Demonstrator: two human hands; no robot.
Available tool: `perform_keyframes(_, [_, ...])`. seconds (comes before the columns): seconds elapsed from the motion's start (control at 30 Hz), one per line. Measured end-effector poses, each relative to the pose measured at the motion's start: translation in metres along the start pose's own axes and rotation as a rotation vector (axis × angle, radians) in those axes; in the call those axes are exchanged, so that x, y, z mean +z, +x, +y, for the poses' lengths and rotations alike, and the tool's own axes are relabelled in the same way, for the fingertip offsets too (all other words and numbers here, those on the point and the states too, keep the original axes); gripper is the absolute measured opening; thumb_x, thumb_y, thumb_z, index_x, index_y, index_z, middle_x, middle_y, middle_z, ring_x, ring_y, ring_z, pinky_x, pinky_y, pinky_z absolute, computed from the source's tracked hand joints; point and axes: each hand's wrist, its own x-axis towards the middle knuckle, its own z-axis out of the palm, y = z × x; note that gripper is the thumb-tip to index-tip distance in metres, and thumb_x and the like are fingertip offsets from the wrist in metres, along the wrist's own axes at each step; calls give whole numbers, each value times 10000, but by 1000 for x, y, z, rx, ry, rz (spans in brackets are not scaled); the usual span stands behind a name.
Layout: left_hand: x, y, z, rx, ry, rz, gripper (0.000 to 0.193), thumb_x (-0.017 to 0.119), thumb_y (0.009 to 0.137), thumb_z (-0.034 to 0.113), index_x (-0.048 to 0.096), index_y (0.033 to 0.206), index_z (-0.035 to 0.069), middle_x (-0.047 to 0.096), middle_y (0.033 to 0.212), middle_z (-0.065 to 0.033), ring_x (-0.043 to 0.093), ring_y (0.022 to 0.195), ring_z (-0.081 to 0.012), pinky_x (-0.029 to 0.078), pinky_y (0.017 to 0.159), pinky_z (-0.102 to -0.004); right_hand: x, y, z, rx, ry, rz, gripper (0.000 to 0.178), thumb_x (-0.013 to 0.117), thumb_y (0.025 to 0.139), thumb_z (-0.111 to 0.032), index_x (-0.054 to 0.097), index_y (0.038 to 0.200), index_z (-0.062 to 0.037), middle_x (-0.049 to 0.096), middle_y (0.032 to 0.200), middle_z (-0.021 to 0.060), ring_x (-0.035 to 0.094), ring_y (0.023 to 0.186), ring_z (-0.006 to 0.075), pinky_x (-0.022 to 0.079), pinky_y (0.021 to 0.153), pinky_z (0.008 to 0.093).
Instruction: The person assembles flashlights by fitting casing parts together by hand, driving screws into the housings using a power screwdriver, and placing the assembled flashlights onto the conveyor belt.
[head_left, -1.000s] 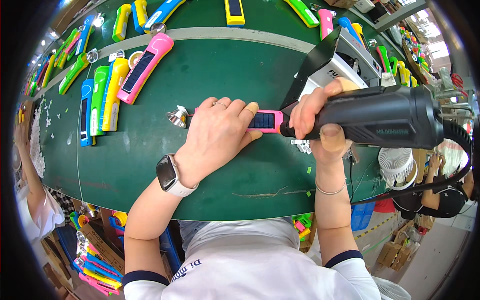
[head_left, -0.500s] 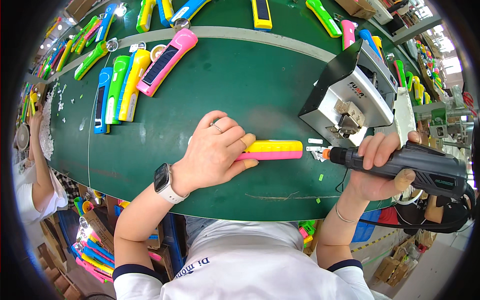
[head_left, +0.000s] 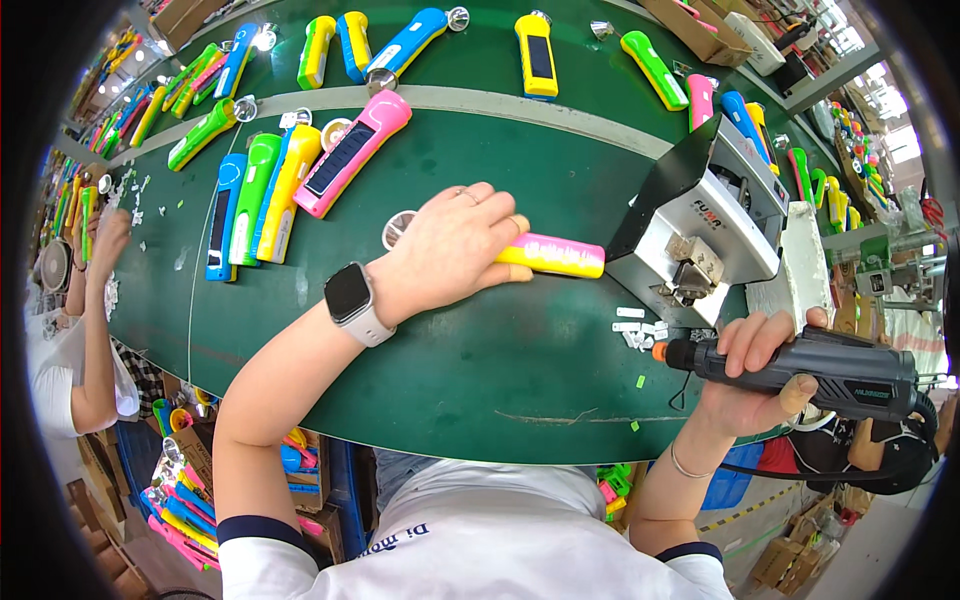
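Observation:
My left hand [head_left: 455, 245] is closed over a pink and yellow flashlight [head_left: 560, 258], which lies sideways above the green table. Its round reflector [head_left: 399, 230] shows beyond my wrist, and my palm hides the middle of the body. In my right hand [head_left: 757, 365] is a dark grey electric screwdriver [head_left: 845, 372], fingers wrapped round its body. Its orange tip [head_left: 660, 351] points left, close to a small heap of white plastic pieces [head_left: 640, 330]. Just past the flashlight's right end stands a silver and black screw feeder [head_left: 700, 230].
Several flashlights lie at the left, among them a blue one [head_left: 225, 215] and a pink one [head_left: 352, 153] with a solar panel. More rest along the far strip [head_left: 480, 101]. A co-worker's hand [head_left: 112, 240] holds a flashlight at far left. Boxes of parts [head_left: 185, 510] stand below the table.
My left hand has moved the flashlight away from me and rolled it, so pink now lies on the far side and yellow nearer. The screwdriver has dropped slightly nearer to me.

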Motion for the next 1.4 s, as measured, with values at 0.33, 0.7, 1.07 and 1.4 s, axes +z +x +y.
perform_keyframes(0.33, [2, 67, -56, 276, 479, 51, 359, 693, 731, 268, 588, 1050, 141, 561, 986, -48, 546, 994, -238, 425, 878, -379, 3, -8, 6, 8, 1, 60, 620, 675, 817, -398, 374, 1241, -60, 481, 640, 40, 462, 483, 138, 414, 485, 279])
perform_keyframes(0.7, [-15, 78, -210, -887, 225, 48, 597, 703, 728, 292, 491, 1246, 83, 630, 1078, -205, 618, 992, -348, 487, 862, -406, 0, -8, -12, -41, -57, 84, 643, 653, 827, -447, 359, 1248, -60, 482, 632, 34, 454, 452, 138, 415, 461, 283])
perform_keyframes(1.07, [-64, 43, -16, 56, -47, 639, 543, 779, 693, 137, 532, 1176, 105, 632, 1070, -87, 598, 966, -224, 470, 849, -342, 21, 51, 2, -245, -140, 72, 511, 648, 852, -209, 357, 1207, 15, 513, 665, 76, 492, 515, 151, 442, 487, 282])
perform_keyframes(1.4, [6, 7, 66, 85, -202, -77, 537, 746, 655, 265, 567, 1126, 77, 597, 1020, -63, 562, 956, -208, 441, 815, -338, 21, 48, 4, 81, 15, -14, 517, 448, 936, -446, 329, 1275, -74, 411, 642, 6, 407, 505, 99, 383, 541, 276])
